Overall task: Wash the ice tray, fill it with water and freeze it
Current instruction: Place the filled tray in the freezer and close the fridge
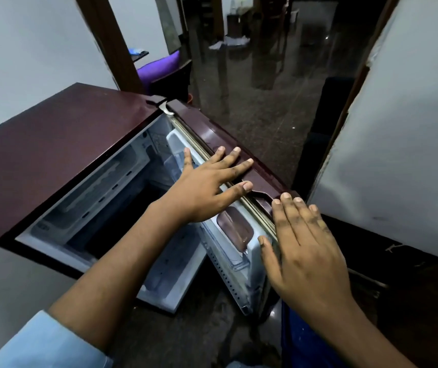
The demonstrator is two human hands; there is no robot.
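Left hand [202, 187] flat, fingers [235, 168] spread, right hand [302, 245] flat, both arms outstretched

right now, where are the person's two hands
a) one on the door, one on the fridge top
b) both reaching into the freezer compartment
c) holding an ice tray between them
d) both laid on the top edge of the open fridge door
d: the left hand and the right hand both lie with straight fingers on the top edge of the open fridge door, and neither holds anything.
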